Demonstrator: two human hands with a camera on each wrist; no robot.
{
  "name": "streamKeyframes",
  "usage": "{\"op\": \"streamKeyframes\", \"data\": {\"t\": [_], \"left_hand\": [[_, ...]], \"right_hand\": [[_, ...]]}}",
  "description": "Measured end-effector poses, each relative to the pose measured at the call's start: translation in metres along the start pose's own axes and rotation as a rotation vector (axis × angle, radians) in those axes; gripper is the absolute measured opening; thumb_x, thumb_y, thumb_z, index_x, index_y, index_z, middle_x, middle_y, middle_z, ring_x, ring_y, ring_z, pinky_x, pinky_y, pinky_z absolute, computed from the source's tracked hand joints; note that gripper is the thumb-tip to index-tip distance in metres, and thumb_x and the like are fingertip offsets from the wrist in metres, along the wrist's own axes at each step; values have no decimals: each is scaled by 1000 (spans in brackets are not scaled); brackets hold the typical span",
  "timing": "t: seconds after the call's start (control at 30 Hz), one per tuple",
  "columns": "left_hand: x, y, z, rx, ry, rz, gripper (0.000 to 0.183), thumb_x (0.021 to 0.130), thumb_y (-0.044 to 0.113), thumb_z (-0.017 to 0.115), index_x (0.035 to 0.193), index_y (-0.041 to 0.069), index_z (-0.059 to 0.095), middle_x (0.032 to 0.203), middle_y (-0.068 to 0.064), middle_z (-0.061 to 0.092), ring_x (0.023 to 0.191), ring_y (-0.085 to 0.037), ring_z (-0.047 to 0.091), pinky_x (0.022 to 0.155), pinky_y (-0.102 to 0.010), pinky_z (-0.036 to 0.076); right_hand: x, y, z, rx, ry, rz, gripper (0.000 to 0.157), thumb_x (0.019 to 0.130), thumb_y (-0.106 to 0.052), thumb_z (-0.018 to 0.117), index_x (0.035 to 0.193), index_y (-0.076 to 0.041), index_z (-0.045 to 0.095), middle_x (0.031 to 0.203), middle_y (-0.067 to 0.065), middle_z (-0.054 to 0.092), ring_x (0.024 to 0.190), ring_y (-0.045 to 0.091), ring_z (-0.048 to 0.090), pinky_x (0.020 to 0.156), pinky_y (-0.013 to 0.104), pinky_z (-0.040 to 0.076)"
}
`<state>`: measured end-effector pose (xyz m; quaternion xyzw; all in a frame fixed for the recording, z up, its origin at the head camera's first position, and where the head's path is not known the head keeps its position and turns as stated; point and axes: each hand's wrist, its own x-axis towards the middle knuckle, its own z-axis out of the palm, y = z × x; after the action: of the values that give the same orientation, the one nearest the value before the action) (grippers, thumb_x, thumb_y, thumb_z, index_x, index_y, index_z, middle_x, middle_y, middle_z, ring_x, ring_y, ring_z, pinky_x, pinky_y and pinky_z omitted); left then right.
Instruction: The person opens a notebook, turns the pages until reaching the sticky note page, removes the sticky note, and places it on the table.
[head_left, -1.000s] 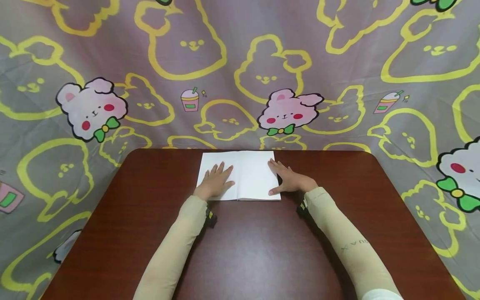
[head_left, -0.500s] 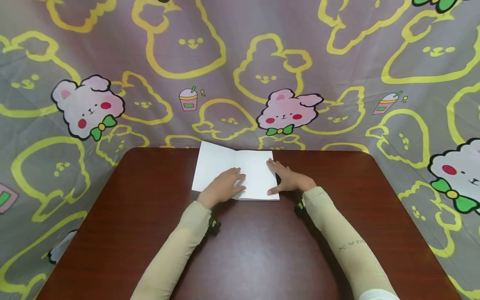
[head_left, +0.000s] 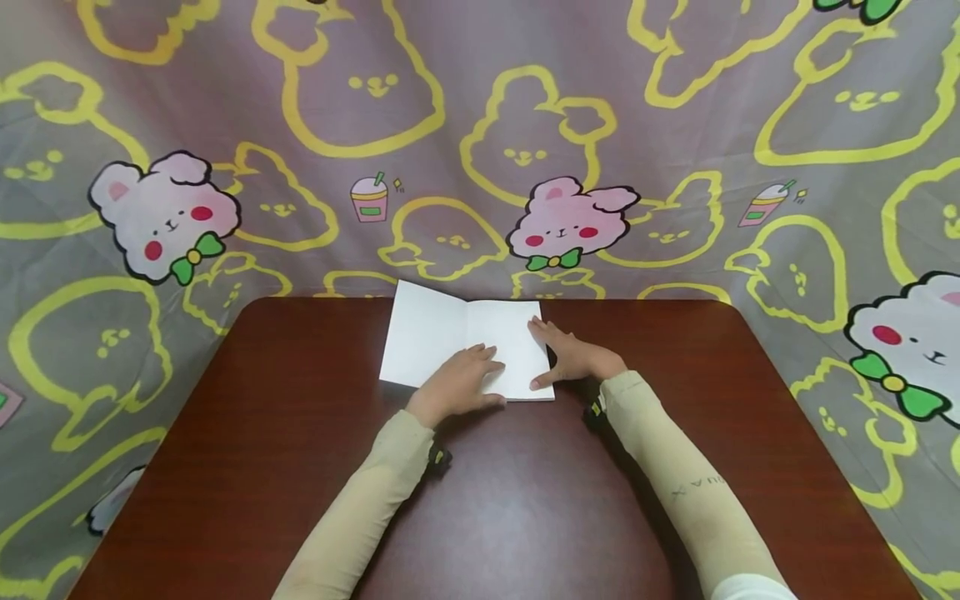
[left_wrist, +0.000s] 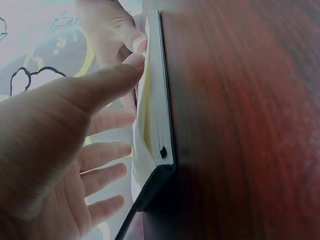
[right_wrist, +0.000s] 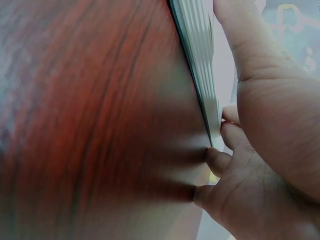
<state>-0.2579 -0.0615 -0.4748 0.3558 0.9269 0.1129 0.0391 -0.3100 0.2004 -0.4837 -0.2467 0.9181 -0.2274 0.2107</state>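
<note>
As your bare R hand [head_left: 576,358], fingers wide, touched R edge of dark-covered white-paper book [head_left: 468,332], your bare L hand [head_left: 456,385], ditto, was nearer its raised L side.

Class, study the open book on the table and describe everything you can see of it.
The open, white-paged book with a dark cover lies near the far edge of the reddish-brown wood-grain table. Its visible pages look like blank paper. Its left half tilts up; its thicker right half lies flat. A small dark tab shows beside the spine. The right hand touches the right edge; the left hand is over the near edge, contact unclear.
</note>
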Motion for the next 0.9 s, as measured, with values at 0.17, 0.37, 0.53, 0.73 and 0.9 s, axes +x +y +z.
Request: {"op": "streamKeyframes", "data": {"t": [0.17,0.37,0.53,0.73,0.9], "left_hand": [[0,-1,1,6,17,-2,58,91,44,76,135,8,66,152,-18,50,144,-37,43,121,-45,32],[2,-2,3,8,29,7,50,91,38,76,132,9,69,151,-18,52,143,-36,46,120,-46,34],[3,-1,4,3,15,4,47,92,37,75,131,10,69,151,-17,52,143,-34,46,119,-45,35],[3,0,6,10,7,14,47,93,38,74,131,11,69,151,-16,53,142,-33,47,119,-45,35],[1,0,5,-1,11,10,45,94,38,73,130,11,70,150,-16,53,142,-33,47,119,-45,36]], "right_hand": [[1,0,1,5,6,5,124,80,-48,85,163,-4,4,171,17,-2,157,40,-4,120,70,4],[1,1,2,0,10,5,124,80,-48,84,163,-4,4,171,17,-2,157,39,-3,120,69,5],[0,-1,0,9,7,-3,123,81,-47,84,163,-3,4,171,18,-2,157,41,-3,120,70,4],[-1,-1,0,16,17,-8,122,81,-45,85,163,-2,5,171,18,-1,157,40,-3,120,69,4],[-2,-1,1,6,24,-17,121,81,-45,85,163,-1,6,171,19,1,156,42,-1,120,70,5]]}}
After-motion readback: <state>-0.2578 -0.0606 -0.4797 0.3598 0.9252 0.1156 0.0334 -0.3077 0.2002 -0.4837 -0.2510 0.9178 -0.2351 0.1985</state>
